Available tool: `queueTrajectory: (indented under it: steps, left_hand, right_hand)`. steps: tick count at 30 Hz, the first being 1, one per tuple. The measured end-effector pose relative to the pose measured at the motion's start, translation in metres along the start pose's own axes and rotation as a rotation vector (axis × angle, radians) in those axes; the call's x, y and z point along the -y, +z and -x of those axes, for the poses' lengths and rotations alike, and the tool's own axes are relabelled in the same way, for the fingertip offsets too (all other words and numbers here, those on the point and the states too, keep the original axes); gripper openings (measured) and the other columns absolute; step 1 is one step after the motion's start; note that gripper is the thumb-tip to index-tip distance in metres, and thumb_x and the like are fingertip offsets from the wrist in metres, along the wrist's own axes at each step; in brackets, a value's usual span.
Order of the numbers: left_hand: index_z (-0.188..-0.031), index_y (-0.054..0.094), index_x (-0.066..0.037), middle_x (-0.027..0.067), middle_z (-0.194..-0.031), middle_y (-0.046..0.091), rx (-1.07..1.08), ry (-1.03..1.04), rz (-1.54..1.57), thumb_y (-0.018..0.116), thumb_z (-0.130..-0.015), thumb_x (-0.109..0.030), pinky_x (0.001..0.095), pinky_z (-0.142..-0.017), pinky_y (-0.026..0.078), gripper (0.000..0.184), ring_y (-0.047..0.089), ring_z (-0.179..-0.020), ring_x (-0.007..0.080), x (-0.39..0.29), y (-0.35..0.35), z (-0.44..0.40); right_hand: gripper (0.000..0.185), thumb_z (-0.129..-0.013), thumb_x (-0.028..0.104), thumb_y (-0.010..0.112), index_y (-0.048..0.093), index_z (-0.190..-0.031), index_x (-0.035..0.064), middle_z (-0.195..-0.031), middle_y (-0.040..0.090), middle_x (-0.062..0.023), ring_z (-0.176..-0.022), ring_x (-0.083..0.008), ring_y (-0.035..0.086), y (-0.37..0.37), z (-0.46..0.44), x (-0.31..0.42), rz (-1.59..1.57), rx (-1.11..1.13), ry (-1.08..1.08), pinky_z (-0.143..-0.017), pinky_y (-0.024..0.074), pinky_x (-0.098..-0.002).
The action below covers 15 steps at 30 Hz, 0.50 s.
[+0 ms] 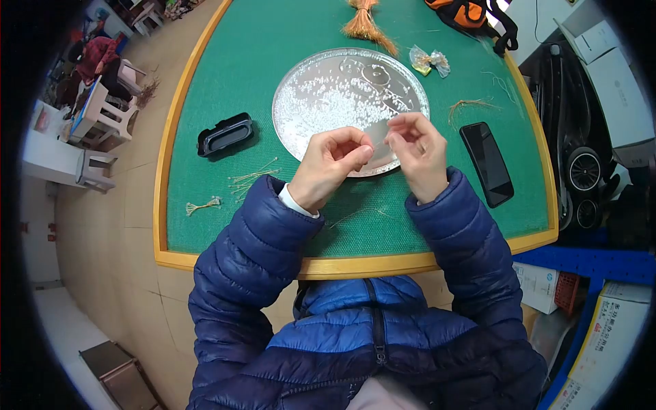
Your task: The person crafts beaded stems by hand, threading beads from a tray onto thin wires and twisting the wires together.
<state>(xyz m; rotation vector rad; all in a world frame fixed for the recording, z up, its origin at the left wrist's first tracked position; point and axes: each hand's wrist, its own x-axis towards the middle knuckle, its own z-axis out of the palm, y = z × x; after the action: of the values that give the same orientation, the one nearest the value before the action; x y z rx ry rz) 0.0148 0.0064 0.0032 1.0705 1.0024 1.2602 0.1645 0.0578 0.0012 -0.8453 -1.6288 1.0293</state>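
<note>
Over the near rim of a round silver tray [321,89] scattered with small white pieces, both hands are raised close together. My left hand [331,164] has thumb and forefinger pinched; what sits between them is too small to make out. A short gap to the right, my right hand [418,152] has its fingers curled and thumb bent inward, its fingertips slightly blurred. Anything held there is too fine to see. Thin pale strands [369,213] lie on the green table below the hands. Left of the tray are thin stems with pale tips [253,179] and a small tied bundle [203,206].
A black open case [225,137] lies left of the tray, a black phone [486,164] to the right. Behind are an orange straw bundle [363,26], a small plastic bag [430,61] and an orange-black bag [470,15]. A person [99,61] sits far left.
</note>
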Motion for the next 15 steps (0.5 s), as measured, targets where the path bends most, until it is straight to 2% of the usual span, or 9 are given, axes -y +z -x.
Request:
queueTrajectory:
  steps: [2, 3, 7, 12, 15]
  left_hand:
    - [-0.081, 0.057, -0.001, 0.0036, -0.071, 0.053, 0.048, -0.008, 0.122, 0.056, -0.079, -0.003, 0.0171, -0.059, 0.037, 0.004, 0.045, -0.063, 0.0086, -0.0004, -0.001, 0.0004]
    - [-0.081, 0.057, -0.001, 0.0036, -0.071, 0.053, 0.048, -0.007, 0.121, 0.056, -0.079, -0.003, 0.0171, -0.059, 0.037, 0.004, 0.045, -0.063, 0.0086, -0.001, -0.0008, 0.0006]
    - [-0.08, 0.056, -0.002, 0.0034, -0.071, 0.052, 0.092, -0.012, 0.274, 0.055, -0.078, -0.003, 0.018, -0.061, 0.037, 0.003, 0.044, -0.064, 0.0092, -0.0041, 0.002, 0.0005]
    - [-0.081, 0.056, -0.002, 0.0037, -0.071, 0.052, 0.114, 0.053, 0.146, 0.055, -0.078, -0.004, 0.0182, -0.061, 0.037, 0.003, 0.045, -0.065, 0.0095, -0.0005, 0.0035, 0.0011]
    - [-0.082, 0.056, -0.002, 0.004, -0.071, 0.052, 0.139, 0.029, 0.123, 0.055, -0.078, -0.004, 0.0184, -0.06, 0.037, 0.005, 0.045, -0.065, 0.0096, -0.0034, 0.0059, 0.0036]
  right_hand:
    - [0.027, -0.074, -0.009, 0.047, 0.047, -0.099, 0.002, -0.069, 0.051, -0.0066, -0.059, -0.0135, 0.047, -0.0004, -0.0022, -0.0039, -0.413, 0.099, 0.228, -0.058, 0.04, -0.0216]
    - [0.027, -0.074, -0.009, 0.047, 0.047, -0.099, 0.002, -0.069, 0.051, -0.0066, -0.059, -0.0135, 0.047, -0.0004, -0.0021, -0.0042, -0.414, 0.1, 0.227, -0.058, 0.04, -0.0216]
    - [0.036, -0.08, -0.002, 0.045, 0.029, -0.112, 0.003, -0.068, 0.049, -0.0063, -0.06, -0.0113, 0.043, -0.0007, -0.0012, -0.004, -0.876, 0.209, 0.47, -0.059, 0.0374, -0.0212]
    - [0.038, -0.082, 0.001, 0.044, 0.023, -0.113, 0.004, -0.069, 0.048, -0.0059, -0.061, -0.0106, 0.04, 0.0007, 0.0023, -0.0037, -0.847, 0.222, 0.513, -0.059, 0.0359, -0.0218]
    - [0.037, -0.082, 0.001, 0.044, 0.024, -0.113, 0.004, -0.071, 0.048, -0.0063, -0.062, -0.0108, 0.041, -0.0008, 0.003, -0.0048, -0.851, 0.221, 0.515, -0.059, 0.0365, -0.0218]
